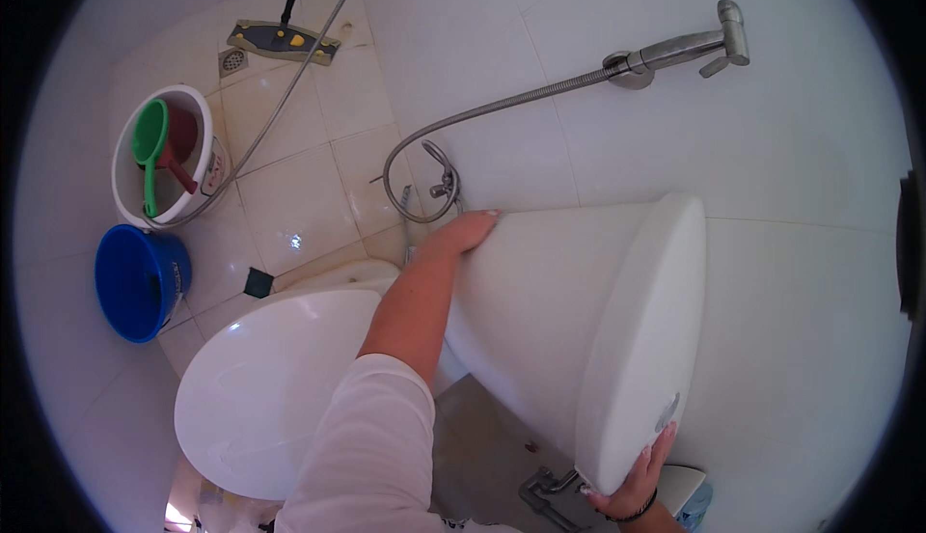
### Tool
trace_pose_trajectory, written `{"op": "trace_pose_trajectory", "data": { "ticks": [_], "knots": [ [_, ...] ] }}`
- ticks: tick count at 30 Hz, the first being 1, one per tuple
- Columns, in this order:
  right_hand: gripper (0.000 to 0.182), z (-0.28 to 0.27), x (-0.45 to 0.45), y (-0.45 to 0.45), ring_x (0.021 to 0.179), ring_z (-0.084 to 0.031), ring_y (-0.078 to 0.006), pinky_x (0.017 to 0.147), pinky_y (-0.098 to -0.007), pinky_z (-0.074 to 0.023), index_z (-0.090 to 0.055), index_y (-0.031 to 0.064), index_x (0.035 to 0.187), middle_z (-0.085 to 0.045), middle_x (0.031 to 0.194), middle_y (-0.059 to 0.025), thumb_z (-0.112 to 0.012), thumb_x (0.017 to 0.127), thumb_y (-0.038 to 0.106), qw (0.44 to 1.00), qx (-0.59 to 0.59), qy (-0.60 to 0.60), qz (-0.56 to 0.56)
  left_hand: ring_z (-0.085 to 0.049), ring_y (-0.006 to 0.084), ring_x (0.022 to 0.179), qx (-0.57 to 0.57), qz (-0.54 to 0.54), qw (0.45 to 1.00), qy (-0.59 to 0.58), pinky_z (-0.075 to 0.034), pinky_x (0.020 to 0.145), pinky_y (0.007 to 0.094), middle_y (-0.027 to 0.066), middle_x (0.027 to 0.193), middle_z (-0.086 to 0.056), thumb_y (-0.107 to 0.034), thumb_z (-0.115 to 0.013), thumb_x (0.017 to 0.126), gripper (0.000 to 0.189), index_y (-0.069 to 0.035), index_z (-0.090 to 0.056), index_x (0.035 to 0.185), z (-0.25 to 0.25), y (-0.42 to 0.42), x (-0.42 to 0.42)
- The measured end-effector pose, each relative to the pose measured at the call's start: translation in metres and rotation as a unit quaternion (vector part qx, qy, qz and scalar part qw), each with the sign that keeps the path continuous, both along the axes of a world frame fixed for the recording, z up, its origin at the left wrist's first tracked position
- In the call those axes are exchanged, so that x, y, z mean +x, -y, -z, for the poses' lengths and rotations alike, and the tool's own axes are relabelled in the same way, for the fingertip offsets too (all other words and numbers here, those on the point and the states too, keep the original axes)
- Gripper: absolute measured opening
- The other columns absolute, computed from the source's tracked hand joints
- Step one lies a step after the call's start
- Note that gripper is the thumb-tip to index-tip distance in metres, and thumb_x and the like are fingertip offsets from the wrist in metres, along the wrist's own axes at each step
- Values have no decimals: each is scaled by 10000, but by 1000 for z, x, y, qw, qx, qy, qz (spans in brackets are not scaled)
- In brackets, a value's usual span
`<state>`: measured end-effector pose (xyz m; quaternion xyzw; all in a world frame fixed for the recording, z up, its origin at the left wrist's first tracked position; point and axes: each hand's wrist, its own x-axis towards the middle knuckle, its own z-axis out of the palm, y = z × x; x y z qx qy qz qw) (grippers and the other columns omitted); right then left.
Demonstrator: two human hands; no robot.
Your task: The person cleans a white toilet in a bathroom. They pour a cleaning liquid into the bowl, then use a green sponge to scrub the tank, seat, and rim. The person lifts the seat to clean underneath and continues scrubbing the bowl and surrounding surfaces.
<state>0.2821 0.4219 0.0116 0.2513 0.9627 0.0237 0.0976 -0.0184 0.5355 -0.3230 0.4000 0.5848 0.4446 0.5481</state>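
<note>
My left hand point(474, 231) presses against the lower side of the white ceramic toilet tank point(550, 301), near the tiled wall. A greyish edge shows at its fingertips; whether it holds something there is hidden. My right hand point(640, 475), with a dark bracelet at the wrist, grips the near corner of the tank lid point(651, 316). Its fingers lie beside the chrome flush button point(667, 411). Below my left arm, the white toilet seat lid point(253, 395) is down over the bowl.
A bidet sprayer point(684, 52) hangs on the wall, its metal hose point(506, 102) looping down. On the tiled floor stand a white bucket point(123, 171) with green and red dippers, a blue bucket point(134, 283), a dark green pad point(258, 282) and a flat mop point(282, 39). Pipes point(546, 497) run below the tank.
</note>
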Motion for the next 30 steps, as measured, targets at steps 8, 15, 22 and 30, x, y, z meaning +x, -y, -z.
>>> {"op": "trace_pose_trajectory", "data": {
  "ticks": [8, 15, 22, 30],
  "knots": [
    [878, 0, -1, 1, 1174, -143, -515, 905, -614, -155, -90, 35, 1310, -87, 1296, -332, -439, 705, 566, 1000, 2, -5, 5, -428, 273, 1075, -44, -51, 996, 55, -294, 925, 313, 172, 1170, -453, -275, -269, 861, 427, -25, -436, 1164, 14, 8, 10],
    [863, -1, -4, -1, 1182, -149, -497, 911, -602, -150, -105, 25, 1307, -108, 1301, -317, -441, 708, 548, 1000, 18, -7, -9, -315, 272, 1178, 312, -37, 941, 124, -235, 977, 288, 151, 1262, -355, -173, -302, 845, 401, -38, -369, 1216, -162, 13, 2],
    [852, -2, -5, 5, 1186, -156, -486, 918, -587, -158, -123, 22, 1303, -118, 1302, -310, -445, 711, 543, 1000, 29, -12, -2, -251, 272, 1217, 136, -163, 969, 125, -196, 999, 299, 167, 1293, -297, -193, -291, 856, 433, -23, -297, 1254, -75, 64, 40],
    [889, 0, -9, -1, 1149, -185, -526, 883, -629, -159, -128, 39, 1303, -137, 1277, -342, -511, 673, 536, 1000, 16, -18, -14, -326, 282, 1171, 45, -142, 979, 137, -207, 991, 285, 188, 1243, -365, -197, -255, 852, 420, -6, -361, 1210, 23, 41, 29]
  ]
}}
